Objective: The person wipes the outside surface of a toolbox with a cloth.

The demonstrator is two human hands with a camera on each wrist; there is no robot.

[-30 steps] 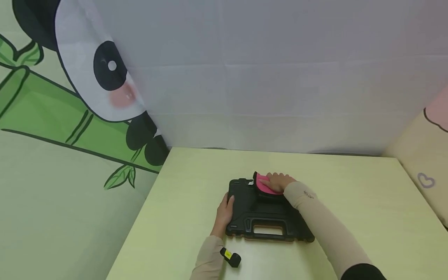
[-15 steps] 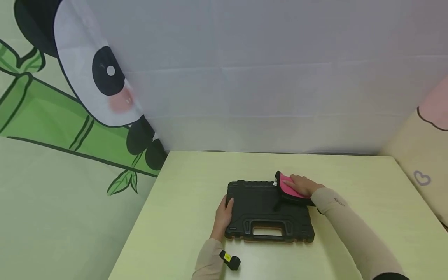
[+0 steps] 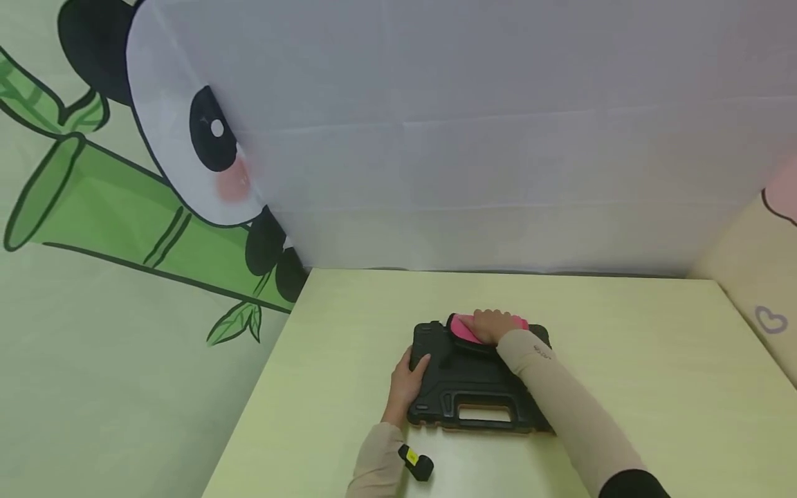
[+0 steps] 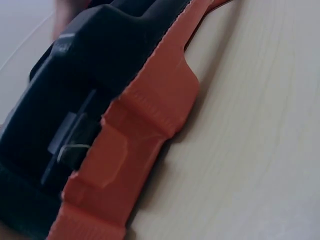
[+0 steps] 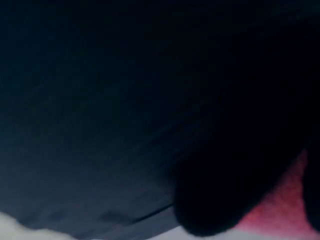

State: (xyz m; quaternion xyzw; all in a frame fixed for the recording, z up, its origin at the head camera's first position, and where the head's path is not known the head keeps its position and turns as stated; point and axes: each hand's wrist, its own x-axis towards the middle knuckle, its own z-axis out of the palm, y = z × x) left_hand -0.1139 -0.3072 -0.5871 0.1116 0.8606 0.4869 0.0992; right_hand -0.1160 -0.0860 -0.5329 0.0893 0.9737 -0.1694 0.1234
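Note:
A black plastic carrying case (image 3: 436,387) lies flat on the table, its handle toward the near side. Its lower half shows orange in the left wrist view (image 4: 165,85). My left hand (image 3: 405,384) holds the case's left edge, thumb on the top side and fingers along the side. On the far part of the lid, my right hand (image 3: 492,326) grips a pink cloth (image 3: 463,328) with black edging and presses it down. Up close in the right wrist view, the case's dark surface and a bit of pink cloth (image 5: 282,212) show. The right fingertips are partly hidden.
The pale yellow table (image 3: 635,346) extends around the case to a light grey wall sheet (image 3: 473,173) behind. A panda and bamboo print (image 3: 124,200) covers the left wall. A small black device with a yellow label (image 3: 416,462) sits at the left wrist.
The right hand slid the pink cloth rightward over the lid to the case's right side, then back left to about the middle. The left hand stays at the case's left edge.

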